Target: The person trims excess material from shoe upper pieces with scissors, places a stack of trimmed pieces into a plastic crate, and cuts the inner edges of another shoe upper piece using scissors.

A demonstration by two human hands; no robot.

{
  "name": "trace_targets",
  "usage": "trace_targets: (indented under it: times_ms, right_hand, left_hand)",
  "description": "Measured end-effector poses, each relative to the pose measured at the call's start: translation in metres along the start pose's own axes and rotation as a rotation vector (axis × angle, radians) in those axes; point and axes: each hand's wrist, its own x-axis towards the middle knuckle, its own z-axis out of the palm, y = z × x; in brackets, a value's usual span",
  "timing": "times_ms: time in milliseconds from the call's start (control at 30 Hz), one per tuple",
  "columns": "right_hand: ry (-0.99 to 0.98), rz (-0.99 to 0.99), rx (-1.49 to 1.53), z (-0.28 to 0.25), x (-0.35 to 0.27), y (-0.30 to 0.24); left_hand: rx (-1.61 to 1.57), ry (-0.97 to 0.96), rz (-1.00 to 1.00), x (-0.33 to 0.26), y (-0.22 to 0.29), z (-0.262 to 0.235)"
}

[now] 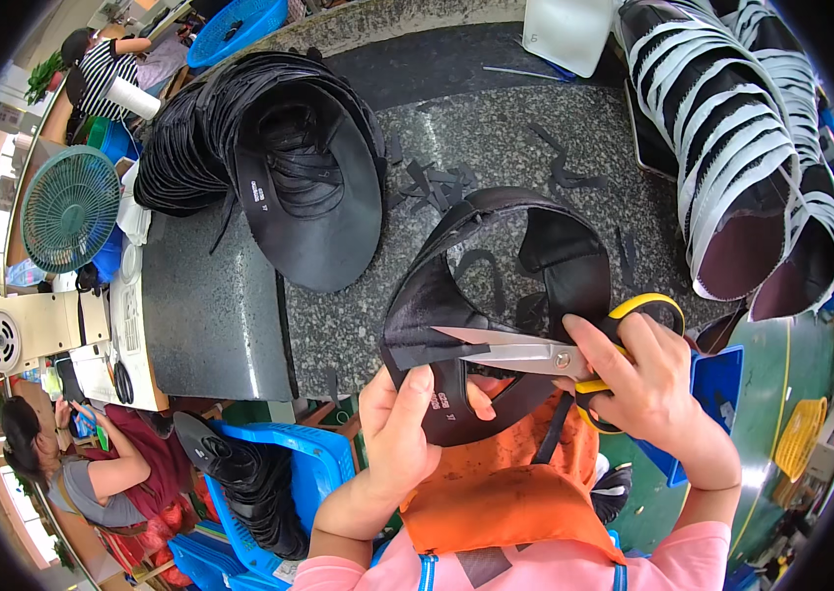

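Note:
My left hand [397, 424] grips a black leather shoe upper [412, 300] by its lower left edge, thumb on top, over a speckled stone tabletop [338, 335]. Scissors [525, 353] with yellow and black handles are in my right hand [643, 374], fingers through the loops. Their blades are parted and point left across the upper. A short dark strip [441, 353] at its edge lies by the blades, just above my left thumb. Whether the blades touch the strip I cannot tell. Several black scraps [441, 185] are scattered beyond the upper.
Nested black uppers [318, 241] lie at the far left, white-edged ones [732, 148] at the right. A white container [563, 37] stands at the back. Blue crates [308, 453] flank me below the table. Left are a green fan [70, 209] and a seated person [106, 478].

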Motion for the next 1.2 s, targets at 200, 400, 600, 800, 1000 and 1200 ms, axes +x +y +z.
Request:
trace_targets:
  times_ms: [200,400,600,800,1000,1200]
  right_hand:
    - [-0.055,-0.033,0.014,-0.006,-0.001,0.01]
    - [-0.005,-0.093,0.013,-0.008,0.008,0.02]
    - [-0.033,-0.095,0.031,-0.011,0.007,0.019]
    - [-0.016,-0.165,0.02,-0.012,0.004,0.022]
    - [0.084,-0.217,-0.046,-0.006,0.007,0.02]
    - [0.183,0.156,0.326,0.009,-0.01,0.03]
  left_hand:
    - [0.188,0.077,0.019,0.0,0.005,0.012]
    - [0.024,-0.08,0.032,-0.003,0.0,0.0]
    - [0.017,-0.104,-0.069,-0.009,-0.002,0.006]
    - [0.035,-0.12,-0.093,-0.013,-0.001,0.012]
    - [0.117,-0.164,-0.124,-0.016,-0.004,0.005]
    - [0.095,-0.023,-0.019,-0.003,-0.007,-0.009]
